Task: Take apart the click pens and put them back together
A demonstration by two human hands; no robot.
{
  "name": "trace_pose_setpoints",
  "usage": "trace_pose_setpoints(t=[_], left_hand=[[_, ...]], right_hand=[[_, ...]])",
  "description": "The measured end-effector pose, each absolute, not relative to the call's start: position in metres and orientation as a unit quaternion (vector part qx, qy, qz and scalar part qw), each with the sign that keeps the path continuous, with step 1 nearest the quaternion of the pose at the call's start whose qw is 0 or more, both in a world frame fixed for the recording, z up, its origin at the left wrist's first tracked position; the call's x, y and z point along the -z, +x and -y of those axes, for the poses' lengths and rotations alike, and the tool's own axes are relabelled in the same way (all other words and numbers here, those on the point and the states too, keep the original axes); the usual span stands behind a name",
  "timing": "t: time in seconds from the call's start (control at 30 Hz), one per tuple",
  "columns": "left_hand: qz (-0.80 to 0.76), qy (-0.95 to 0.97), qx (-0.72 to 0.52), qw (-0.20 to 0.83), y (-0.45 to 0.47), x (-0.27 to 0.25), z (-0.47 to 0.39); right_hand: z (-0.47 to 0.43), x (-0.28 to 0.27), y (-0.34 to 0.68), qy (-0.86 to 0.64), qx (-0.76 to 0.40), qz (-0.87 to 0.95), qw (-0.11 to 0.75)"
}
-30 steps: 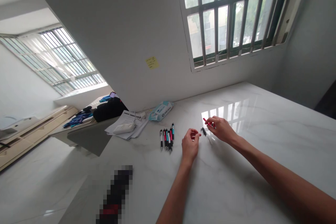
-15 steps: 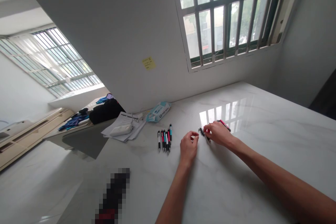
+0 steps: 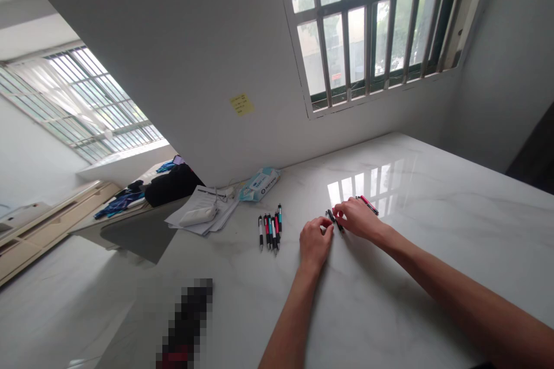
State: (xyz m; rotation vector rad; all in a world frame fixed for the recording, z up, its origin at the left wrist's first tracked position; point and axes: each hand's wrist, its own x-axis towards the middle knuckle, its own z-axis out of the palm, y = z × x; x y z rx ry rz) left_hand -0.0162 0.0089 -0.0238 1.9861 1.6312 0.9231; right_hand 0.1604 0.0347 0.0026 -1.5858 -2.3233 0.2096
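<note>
On the white marbled table, a few pens lie around my two hands. My right hand [image 3: 357, 218] has its fingers bent down, thumb and fingertips closed on a dark pen [image 3: 341, 228] that they partly cover. The upper end of a black pen [image 3: 330, 215] shows just left of those fingers. My left hand [image 3: 317, 240] rests close by on the left, its fingers curled into a pinch beside the black pen; what lies between them is hidden. Beyond my right hand lies a red-and-black pen [image 3: 369, 205]. A row of several pens [image 3: 270, 233], white, red, blue and black, sits left of my left hand.
Farther left are a blue-and-white wipes pack [image 3: 260, 184] and papers [image 3: 208, 210] with a white object on top. The table [image 3: 433, 230] meets a wall with a yellow note [image 3: 241, 104] and a barred window [image 3: 372, 29]. A pixelated dark shape [image 3: 186, 323] is at lower left.
My left hand has shifted right, up to the black pen and nearly against my right hand. My right hand stays over the same pens. The camera view has turned slightly.
</note>
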Motion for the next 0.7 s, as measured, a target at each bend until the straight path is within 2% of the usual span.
trace_pose_setpoints(t=[0.13, 0.7], left_hand=[[-0.595, 0.716, -0.323, 0.171, -0.0133, 0.029, -0.0138], [-0.618, 0.715, -0.29, 0.15, -0.0136, 0.0282, -0.0167]], right_hand=[[-0.0343, -0.003, 0.16, -0.556, -0.073, 0.813, 0.157], [-0.033, -0.0038, 0.1579, -0.552, -0.101, 0.81, 0.169]])
